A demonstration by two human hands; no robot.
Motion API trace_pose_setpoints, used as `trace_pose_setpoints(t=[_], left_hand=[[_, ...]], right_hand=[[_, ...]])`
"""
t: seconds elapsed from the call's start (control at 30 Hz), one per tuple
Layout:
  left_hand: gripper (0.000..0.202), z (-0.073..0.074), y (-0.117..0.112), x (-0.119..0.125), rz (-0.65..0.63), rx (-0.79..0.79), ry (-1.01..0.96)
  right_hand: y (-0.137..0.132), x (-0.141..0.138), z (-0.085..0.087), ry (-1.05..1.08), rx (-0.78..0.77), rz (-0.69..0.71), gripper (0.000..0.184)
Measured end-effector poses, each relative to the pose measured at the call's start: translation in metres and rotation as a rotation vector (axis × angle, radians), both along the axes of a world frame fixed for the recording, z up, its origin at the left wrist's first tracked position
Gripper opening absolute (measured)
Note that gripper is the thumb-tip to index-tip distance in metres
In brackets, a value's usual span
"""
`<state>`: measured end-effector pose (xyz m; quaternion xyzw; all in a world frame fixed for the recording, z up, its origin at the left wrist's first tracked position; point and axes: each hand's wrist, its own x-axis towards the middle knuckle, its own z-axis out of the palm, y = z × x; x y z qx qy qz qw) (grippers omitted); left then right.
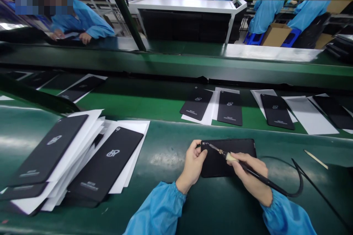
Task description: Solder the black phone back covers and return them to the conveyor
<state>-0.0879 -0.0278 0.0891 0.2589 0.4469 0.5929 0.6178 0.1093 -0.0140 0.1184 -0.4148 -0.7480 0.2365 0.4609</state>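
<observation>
A black tablet-shaped device lies flat on the green bench in front of me. My left hand presses against its left edge, fingers curled onto the corner. My right hand is closed around a corded soldering iron, held like a pen. The iron's metal tip touches the device near its top left corner. The black cord loops away to the right.
To my left stand stacks of black back covers layered with white sheets. More covers on white sheets lie on the green conveyor beyond. A thin pale stick rests at right. People in blue coats work in the background.
</observation>
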Motion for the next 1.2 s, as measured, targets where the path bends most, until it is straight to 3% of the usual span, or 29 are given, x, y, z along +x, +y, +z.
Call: trace_pose_setpoints(t=[0.77,0.9,1.07,1.2], left_hand=[[0.029,-0.003,-0.001,-0.001,-0.005,-0.015,0.012],[0.031,-0.001,0.0,-0.001,0.004,-0.012,0.016],[0.036,0.0,0.002,0.001,0.0,-0.022,0.016],[0.045,-0.002,0.005,0.0,-0.007,-0.057,0.06]], right_hand=[[-0.014,-0.018,-0.014,0.014,0.107,0.009,0.021],[-0.015,-0.01,-0.015,0.022,0.131,0.013,0.02],[0.015,0.021,-0.011,-0.068,0.222,-0.003,0.032],[0.052,0.038,-0.014,-0.363,0.217,0.015,0.022]])
